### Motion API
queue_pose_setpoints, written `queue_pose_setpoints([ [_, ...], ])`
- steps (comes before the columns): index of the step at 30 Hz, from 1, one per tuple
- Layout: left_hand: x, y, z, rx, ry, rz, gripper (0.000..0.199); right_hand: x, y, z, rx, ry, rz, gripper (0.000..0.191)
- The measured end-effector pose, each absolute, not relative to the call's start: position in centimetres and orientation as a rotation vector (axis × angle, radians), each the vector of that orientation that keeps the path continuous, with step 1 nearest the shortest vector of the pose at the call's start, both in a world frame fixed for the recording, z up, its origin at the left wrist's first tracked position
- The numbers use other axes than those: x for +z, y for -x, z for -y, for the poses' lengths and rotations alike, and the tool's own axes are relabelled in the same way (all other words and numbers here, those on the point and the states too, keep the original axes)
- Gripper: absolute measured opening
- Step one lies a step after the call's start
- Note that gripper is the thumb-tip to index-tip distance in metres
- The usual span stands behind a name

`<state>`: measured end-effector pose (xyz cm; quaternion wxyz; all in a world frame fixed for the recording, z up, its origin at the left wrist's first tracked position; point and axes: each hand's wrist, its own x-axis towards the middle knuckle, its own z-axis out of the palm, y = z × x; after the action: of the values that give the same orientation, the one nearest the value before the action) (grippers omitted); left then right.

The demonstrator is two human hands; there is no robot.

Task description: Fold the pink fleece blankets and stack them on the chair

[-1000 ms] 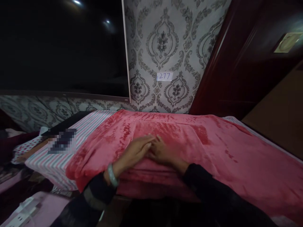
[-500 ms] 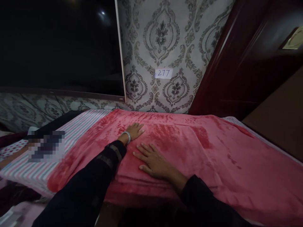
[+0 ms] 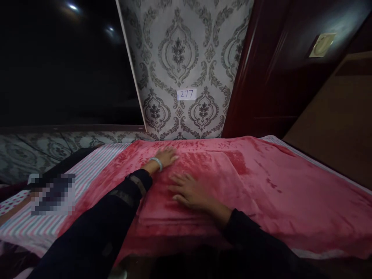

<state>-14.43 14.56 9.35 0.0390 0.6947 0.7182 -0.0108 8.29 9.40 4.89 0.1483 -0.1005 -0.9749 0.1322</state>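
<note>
A pink-red plush blanket is spread over a surface, with a folded, layered section in its middle. My left hand, a pale bracelet at its wrist, rests palm down at the far left of that folded section, fingers stretched out. Nearer to me and to the right, my right hand lies over the fold with its fingers spread; it is slightly blurred. Neither hand grips the cloth. Beneath the blanket, a striped sheet shows on the left.
A large dark television screen hangs on the patterned wall at the left. A paper marked 277 is stuck on the wallpaper. At the right stands a dark red wooden panel. A pixelated patch covers something at the left.
The view has turned slightly to the right, so wall and blanket sit further left. My right hand has shifted a little over the fold; my left hand stays near the same spot.
</note>
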Motion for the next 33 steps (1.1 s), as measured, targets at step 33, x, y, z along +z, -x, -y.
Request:
queue_pose_setpoints([
  [33, 8.2, 5.5, -19.9, 0.04, -2.39, -1.783, 0.059, 4.1, -14.6, -12.4, 0.321, 0.66, 2.592, 0.05],
])
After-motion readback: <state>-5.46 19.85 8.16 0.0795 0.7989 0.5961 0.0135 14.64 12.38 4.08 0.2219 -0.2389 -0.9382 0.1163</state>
